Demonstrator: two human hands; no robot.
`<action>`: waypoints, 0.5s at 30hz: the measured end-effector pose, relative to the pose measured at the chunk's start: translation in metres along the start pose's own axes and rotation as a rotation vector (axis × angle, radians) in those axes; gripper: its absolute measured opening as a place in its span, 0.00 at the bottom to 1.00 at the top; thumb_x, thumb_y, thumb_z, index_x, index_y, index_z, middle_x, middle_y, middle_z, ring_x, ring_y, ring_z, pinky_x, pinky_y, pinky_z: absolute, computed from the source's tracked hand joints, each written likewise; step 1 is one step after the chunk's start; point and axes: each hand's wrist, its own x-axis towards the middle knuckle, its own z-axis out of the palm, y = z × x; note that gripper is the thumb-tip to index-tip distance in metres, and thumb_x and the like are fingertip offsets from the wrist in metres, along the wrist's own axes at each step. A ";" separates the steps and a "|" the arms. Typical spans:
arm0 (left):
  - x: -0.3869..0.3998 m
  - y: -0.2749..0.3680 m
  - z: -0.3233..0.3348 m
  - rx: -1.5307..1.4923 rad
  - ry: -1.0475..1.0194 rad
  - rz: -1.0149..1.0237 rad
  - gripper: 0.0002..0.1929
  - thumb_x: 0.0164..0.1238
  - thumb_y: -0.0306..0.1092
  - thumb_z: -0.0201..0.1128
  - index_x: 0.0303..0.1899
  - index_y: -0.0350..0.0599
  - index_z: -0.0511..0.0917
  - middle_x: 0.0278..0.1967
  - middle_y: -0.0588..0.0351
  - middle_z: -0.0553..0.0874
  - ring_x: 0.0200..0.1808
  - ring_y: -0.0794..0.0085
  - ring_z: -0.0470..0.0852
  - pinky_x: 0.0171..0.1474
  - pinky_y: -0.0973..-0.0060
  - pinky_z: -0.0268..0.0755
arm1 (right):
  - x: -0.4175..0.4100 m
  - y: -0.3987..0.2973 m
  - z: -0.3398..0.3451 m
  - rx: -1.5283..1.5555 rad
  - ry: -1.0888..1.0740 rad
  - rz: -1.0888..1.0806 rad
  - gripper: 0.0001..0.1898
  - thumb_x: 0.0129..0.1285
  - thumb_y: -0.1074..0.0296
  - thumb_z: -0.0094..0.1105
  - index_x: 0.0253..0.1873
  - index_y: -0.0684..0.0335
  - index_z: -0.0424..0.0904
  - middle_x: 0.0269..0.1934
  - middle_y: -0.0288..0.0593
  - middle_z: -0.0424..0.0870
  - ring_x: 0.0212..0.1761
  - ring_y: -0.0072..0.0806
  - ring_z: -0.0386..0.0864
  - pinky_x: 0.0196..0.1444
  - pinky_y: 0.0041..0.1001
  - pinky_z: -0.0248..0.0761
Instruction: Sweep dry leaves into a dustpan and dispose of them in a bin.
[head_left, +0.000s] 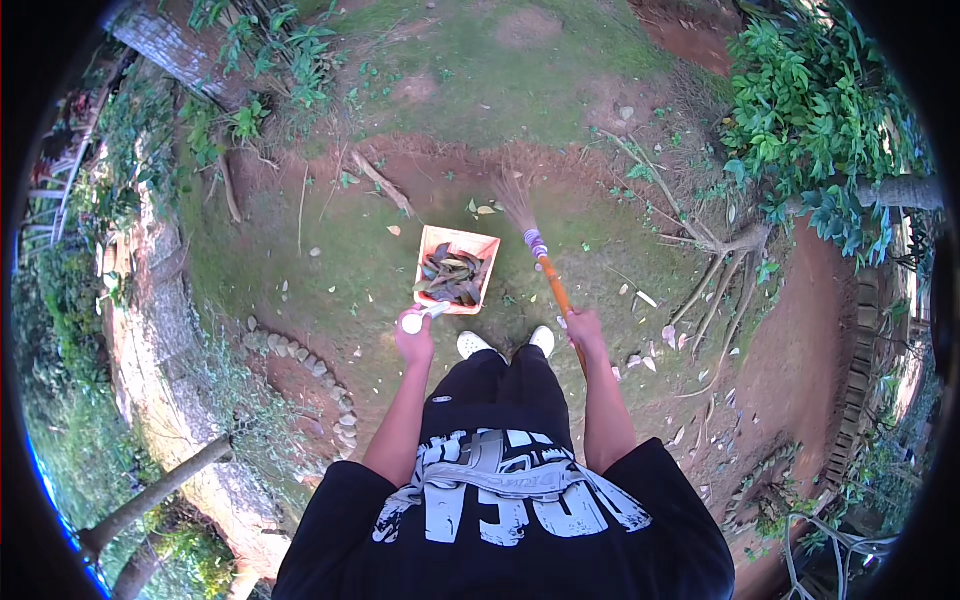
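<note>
My left hand (415, 341) grips the white handle (414, 322) of an orange dustpan (490, 274). A heap of dry brown and greenish leaves (454, 274) lies in the pan. My right hand (586, 332) is closed around the orange stick of a broom (556, 285). Purple binding (534, 241) wraps the top of its bristles (517, 202), which fan out on the ground beyond the pan, to its right. A few loose yellowish leaves (485, 211) rest between the bristles and the pan.
Exposed roots (720, 262) spread from a tree trunk on the right. Stones (311, 364) form a curved border on the left. A stick (382, 184) lies past the dustpan. Petals and leaves (669, 335) litter the mossy ground, and leafy bushes (817, 112) overhang the upper right.
</note>
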 end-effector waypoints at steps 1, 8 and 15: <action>-0.001 -0.001 -0.002 0.016 -0.005 0.012 0.11 0.56 0.19 0.68 0.38 0.38 0.75 0.48 0.44 0.87 0.51 0.65 0.84 0.56 0.69 0.74 | -0.009 0.010 0.001 0.047 -0.043 0.007 0.15 0.72 0.62 0.50 0.47 0.66 0.83 0.21 0.43 0.78 0.16 0.27 0.75 0.20 0.29 0.68; -0.007 -0.013 -0.016 -0.065 0.005 0.006 0.11 0.56 0.19 0.68 0.38 0.39 0.75 0.49 0.45 0.86 0.51 0.65 0.84 0.56 0.68 0.74 | -0.106 0.042 -0.032 0.356 -0.122 0.125 0.16 0.74 0.64 0.48 0.58 0.63 0.81 0.22 0.38 0.76 0.17 0.23 0.73 0.19 0.25 0.66; -0.014 -0.002 0.002 -0.054 -0.058 -0.030 0.11 0.56 0.18 0.68 0.37 0.39 0.75 0.50 0.46 0.86 0.50 0.67 0.83 0.55 0.69 0.74 | 0.037 0.022 -0.005 -0.309 0.324 -0.184 0.18 0.69 0.61 0.50 0.54 0.65 0.82 0.29 0.53 0.84 0.23 0.35 0.82 0.27 0.36 0.73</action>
